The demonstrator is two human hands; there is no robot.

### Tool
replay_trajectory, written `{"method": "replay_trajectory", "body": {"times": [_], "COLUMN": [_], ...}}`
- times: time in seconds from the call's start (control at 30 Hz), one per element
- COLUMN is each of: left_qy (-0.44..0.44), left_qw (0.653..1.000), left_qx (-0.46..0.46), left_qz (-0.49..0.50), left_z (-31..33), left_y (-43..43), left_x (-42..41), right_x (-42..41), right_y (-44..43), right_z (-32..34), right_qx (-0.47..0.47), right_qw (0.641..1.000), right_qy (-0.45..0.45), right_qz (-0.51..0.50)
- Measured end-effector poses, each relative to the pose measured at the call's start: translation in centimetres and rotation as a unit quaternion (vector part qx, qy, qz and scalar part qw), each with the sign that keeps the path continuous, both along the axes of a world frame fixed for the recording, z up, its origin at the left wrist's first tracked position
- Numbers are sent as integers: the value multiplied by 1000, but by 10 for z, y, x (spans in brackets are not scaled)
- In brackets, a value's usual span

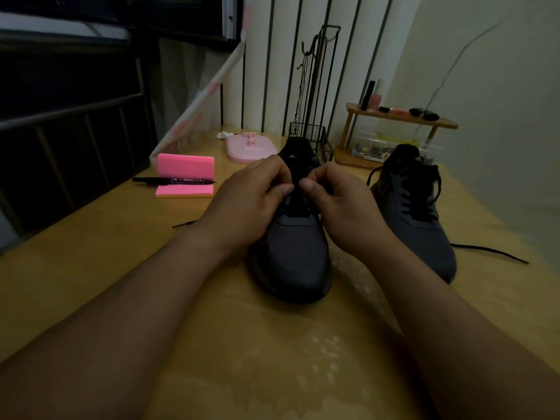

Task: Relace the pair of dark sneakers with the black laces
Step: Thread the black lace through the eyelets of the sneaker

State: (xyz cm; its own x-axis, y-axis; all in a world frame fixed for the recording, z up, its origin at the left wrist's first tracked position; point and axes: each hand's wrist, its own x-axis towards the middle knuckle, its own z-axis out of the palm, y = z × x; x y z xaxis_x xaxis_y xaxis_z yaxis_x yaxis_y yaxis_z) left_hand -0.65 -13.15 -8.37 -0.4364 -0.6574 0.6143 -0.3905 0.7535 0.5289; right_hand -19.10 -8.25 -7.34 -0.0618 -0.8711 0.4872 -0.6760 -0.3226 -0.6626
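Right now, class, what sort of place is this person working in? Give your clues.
Probably a bedroom or dorm desk: a small wooden shelf of cosmetics, pink sticky notes with a black marker, and what looks like a metal bed rail at the left.

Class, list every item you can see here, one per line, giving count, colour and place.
dark grey mesh sneakers: two, dark grey, one centre, one right
black laces: black, one threaded through right sneaker; another's tip left of centre sneaker
pink sticky-note blocks: two, pink, left; one upright, one flat
black marker pen: one, black, by the blocks
pink oval plastic stand: one, pink, behind centre sneaker
black wire rack: one, black, back centre
wooden two-tier shelf: one, brown, back right
left hand, right hand: fingers pinching centre sneaker's lacing
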Motion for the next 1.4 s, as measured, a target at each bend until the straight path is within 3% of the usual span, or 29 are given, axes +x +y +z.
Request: {"method": "replay_trajectory", "body": {"times": [0.3, 0.6, 0.77, 0.9, 1.1, 1.4], "left_qy": [7, 11, 46, -19, -26, 8], "left_qw": [999, 998, 982, 977, 971, 991], "left_qx": [39, 60, 182, 214, 235, 127], "left_qz": [-1, -19, -25, 5, -27, -51], "left_z": [-3, -1, 1, -1, -1, 0], "left_y": [6, 11, 13, 11, 8, 13], "left_x": [4, 8, 14, 14, 18, 11], "right_x": [-1, 1, -3, -6, -11, -8], "right_y": [0, 6, 15, 19, 28, 30], "right_z": [-4, -3, 2, 0, 5, 5], "right_qx": [29, 47, 104, 181, 204, 55], "right_qw": [997, 995, 966, 970, 956, 995], "right_qy": [-70, -82, -235, -162, -211, -61], "right_qz": [-18, -18, 10, -25, 27, 50]}}
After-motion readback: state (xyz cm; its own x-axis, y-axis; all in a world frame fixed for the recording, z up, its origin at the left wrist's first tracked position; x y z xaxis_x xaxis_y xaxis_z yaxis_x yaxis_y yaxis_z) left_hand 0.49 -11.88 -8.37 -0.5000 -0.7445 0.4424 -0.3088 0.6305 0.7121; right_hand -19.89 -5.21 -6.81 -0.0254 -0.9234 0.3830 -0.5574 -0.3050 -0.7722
